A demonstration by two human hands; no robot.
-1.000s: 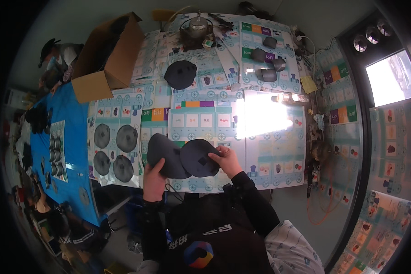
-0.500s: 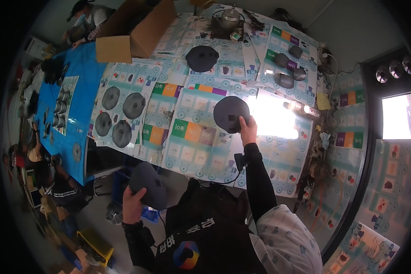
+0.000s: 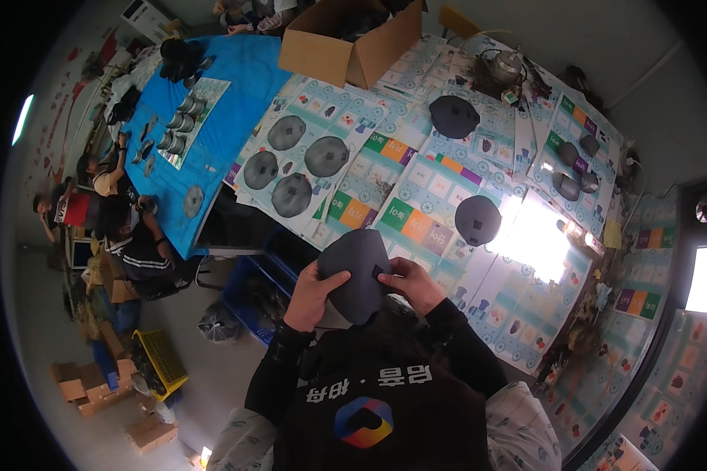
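A dark grey, rounded cloth-like piece (image 3: 353, 279), slightly domed and with a small black square on it, is held up in front of my chest. My left hand (image 3: 309, 298) grips its left edge, thumb on the near face. At its right edge, by the black square, my right hand (image 3: 413, 286) pinches it. A similar dark round piece (image 3: 478, 220) lies on the table beyond my right hand. Farther back rests another dark piece (image 3: 454, 117). Several lighter grey round pieces (image 3: 292, 195) lie spread on the table at the left.
An open cardboard box (image 3: 318, 57) stands at the back. Small dark curved pieces (image 3: 565, 187) sit at the right, near a metal kettle (image 3: 504, 67). Other people work along a blue-covered table (image 3: 236, 67). A yellow crate (image 3: 159, 363) and blue crate (image 3: 247, 302) stand on the floor.
My right hand has let go of one round piece on the table and come back to the other. My left hand has raised that piece before me. The view has swung left.
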